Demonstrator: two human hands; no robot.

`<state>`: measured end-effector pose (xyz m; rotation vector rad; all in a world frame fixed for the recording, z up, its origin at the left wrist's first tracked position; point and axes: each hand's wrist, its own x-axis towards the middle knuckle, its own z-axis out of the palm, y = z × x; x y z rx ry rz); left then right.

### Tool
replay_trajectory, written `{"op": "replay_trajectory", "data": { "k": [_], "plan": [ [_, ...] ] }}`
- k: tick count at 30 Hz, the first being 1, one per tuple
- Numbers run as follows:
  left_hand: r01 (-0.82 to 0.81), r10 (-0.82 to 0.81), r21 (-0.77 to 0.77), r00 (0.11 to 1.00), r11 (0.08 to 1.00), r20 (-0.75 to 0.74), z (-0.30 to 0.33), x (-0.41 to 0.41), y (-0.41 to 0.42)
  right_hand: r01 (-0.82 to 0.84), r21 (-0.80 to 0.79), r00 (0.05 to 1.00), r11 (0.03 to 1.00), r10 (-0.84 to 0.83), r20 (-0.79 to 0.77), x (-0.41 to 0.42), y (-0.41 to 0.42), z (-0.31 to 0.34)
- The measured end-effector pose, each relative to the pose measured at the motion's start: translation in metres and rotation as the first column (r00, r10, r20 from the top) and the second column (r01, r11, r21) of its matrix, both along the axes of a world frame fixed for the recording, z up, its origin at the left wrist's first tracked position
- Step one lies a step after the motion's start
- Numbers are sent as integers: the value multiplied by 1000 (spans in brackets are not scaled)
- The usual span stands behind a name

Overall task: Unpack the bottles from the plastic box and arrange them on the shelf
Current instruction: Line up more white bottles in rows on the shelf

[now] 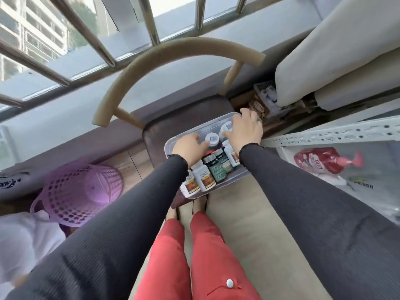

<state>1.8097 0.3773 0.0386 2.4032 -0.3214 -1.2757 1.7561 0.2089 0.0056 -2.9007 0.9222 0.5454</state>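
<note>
Head view: both hands reach into the clear box (173, 146) on the chair (186, 124). The left hand (187, 146) curls round a white-capped bottle (212, 139), hiding its body. The right hand (244, 131) closes over a second white bottle (226, 127); only the cap shows. More bottles lie in the box near the wrists, two white (202, 176) and two dark green (214, 168), their labels too small to read. Sleeves cover part of the box. The shelf (337, 133) stands just right, holding a red pouch (320, 160) blurred behind plastic. A purple basket (78, 193) sits left.
</note>
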Motion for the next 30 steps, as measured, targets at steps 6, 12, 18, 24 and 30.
{"op": "replay_trajectory", "data": {
  "k": [6, 12, 18, 24, 30],
  "plan": [
    [-84, 107, 102, 963, 991, -248, -39, 11, -32, -2, 41, 998, 999, 0, 67, -6, -4, -8],
    [-229, 254, 111, 856, 967, -451, -70, 14, -48, 13, 113, 995, 994, -25, 99, -9, -8, -11],
    [-364, 379, 133, 774, 922, -508, -99, 13, -55, -42, 94, 994, 995, 32, 105, -13, -13, -11],
    [-459, 486, 184, 724, 869, -490, -113, 13, -53, -28, 124, 995, 992, 15, 102, -9, -11, -12],
    [-462, 470, 146, 738, 875, -484, -82, 10, -59, -7, 162, 1000, 987, 6, 7, -7, -8, -12]
  ]
}}
